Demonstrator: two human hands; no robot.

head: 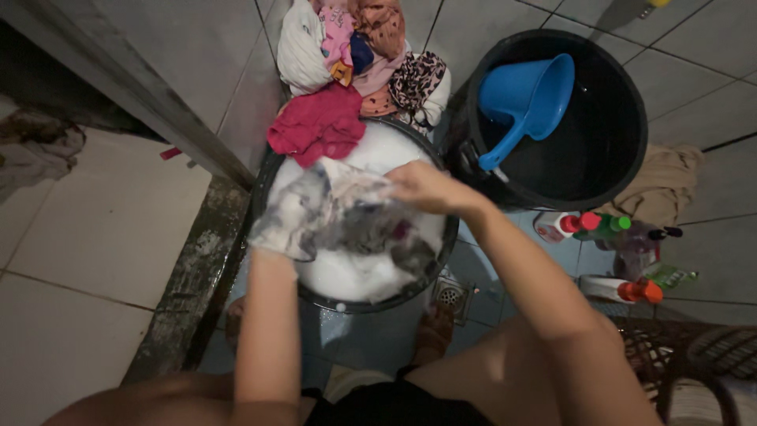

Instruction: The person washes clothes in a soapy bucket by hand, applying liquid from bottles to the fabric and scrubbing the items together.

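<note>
Gripped a wet grey-white cloth (339, 213) with both hands: right hand (422, 188) clenched on its top edge, left hand (276, 237) apparently wrapped inside it. Held just over the sudsy basin (430, 276) beneath. Risked slopping foam onto tiles (95, 237) if wrung hard.

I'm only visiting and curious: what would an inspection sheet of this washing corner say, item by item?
Surface: pale tiled floor, wet near a metal floor drain.
Job's things: round dark basin of white suds; grey-and-white wet cloth stretched over it.
Clutter: pile of coloured clothes behind the basin; black bucket with blue plastic scoop; plastic bottles with red and green caps; beige cloth on the floor.
Hands: left hand hidden under the cloth's edge; right hand gripping the cloth.
Cables: nothing seen.
Surroundings: raised concrete sill; woven stool at right.
</note>
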